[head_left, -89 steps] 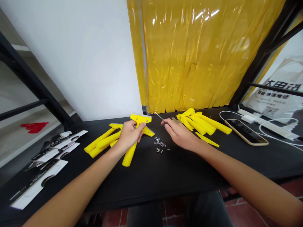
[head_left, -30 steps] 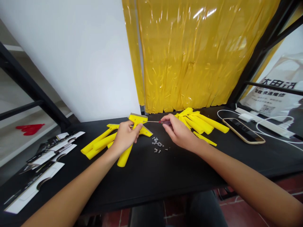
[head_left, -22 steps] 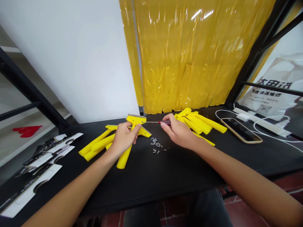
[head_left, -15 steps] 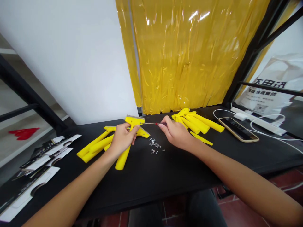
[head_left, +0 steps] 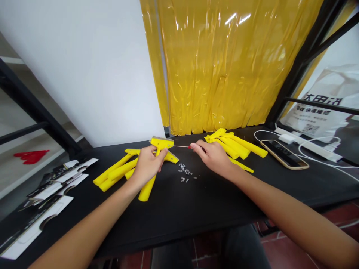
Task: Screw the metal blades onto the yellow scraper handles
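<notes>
My left hand (head_left: 148,163) is closed around a yellow scraper (head_left: 147,188), near where its handle meets the wide head with a metal blade along the top edge. My right hand (head_left: 214,157) grips a screwdriver (head_left: 181,146) by its handle, of which a red bit shows. The thin shaft points left, and its tip is at the right end of the scraper's head, by a screw. Below the shaft lie several small loose screws and nuts (head_left: 185,172) on the black table (head_left: 179,220). More yellow scrapers (head_left: 116,175) lie beside and partly behind my left hand.
Behind my right hand is a pile of yellow handles and parts (head_left: 235,144). Farther right lie a phone (head_left: 283,154), white cables and a power strip (head_left: 308,144). Printed cards (head_left: 57,209) are stacked at left. A yellow plastic curtain (head_left: 224,74) hangs behind the table.
The whole view has shifted slightly. My right fingers have changed their hold on the screwdriver handle, the thumb now stretched forward along it. The tip stays at the scraper's head.
</notes>
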A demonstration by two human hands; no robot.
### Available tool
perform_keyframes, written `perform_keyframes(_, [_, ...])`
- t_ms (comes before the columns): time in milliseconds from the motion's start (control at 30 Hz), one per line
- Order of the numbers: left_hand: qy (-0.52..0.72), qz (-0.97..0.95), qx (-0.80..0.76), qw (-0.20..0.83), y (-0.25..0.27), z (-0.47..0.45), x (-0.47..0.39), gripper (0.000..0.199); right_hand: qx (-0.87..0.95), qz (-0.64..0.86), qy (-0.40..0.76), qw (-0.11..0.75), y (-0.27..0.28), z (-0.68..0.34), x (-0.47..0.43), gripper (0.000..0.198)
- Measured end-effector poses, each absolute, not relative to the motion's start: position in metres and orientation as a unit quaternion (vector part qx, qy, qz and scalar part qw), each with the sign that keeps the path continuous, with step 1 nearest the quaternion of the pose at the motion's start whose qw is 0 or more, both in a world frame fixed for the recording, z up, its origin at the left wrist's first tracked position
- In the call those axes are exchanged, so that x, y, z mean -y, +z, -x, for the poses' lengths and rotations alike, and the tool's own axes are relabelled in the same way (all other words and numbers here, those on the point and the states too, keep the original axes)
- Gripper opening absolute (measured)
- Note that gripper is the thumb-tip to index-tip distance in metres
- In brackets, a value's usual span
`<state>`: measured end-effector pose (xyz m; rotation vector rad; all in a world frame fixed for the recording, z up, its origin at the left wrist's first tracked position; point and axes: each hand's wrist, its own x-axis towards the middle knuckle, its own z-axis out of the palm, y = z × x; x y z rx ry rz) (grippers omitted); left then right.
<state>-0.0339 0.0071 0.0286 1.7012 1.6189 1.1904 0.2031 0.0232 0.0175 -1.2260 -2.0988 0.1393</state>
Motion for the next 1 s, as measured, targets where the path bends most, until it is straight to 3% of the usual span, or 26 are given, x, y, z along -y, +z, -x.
perform_keyframes(133, [0.443,-0.630,-0.588,0.248,0.0272,0.0346,-0.0071,0.033,0.808,0.426,0.106,0.392,0.0176,-0.2037,-0.0239,0.026])
perform_keyframes(300, [0.440,-0.631,-0.582,0.265,0.0267,0.0347,-0.0075,0.032,0.815,0.439,0.103,0.365,0.0164,-0.2023,-0.0236,0.023])
perform_keyframes(467, [0.430,-0.628,-0.594,0.262,0.0299,0.0323,-0.0047,0.033,0.815,0.468,0.096,0.327,0.0170,-0.2037,-0.0242,0.032])
perform_keyframes(700, [0.444,-0.628,-0.590,0.245,0.0270,0.0364,-0.0089,0.031,0.826,0.455,0.086,0.322,0.0150,-0.2014,-0.0230,0.023])
perform_keyframes(867, [0.445,-0.637,-0.584,0.235,0.0259,0.0368,-0.0086,0.027,0.833,0.456,0.073,0.306,0.0169,-0.2014,-0.0219,0.039])
perform_keyframes(1000, [0.452,-0.627,-0.587,0.242,0.0259,0.0375,-0.0088,0.026,0.826,0.445,0.100,0.329,0.0191,-0.2016,-0.0181,0.025])
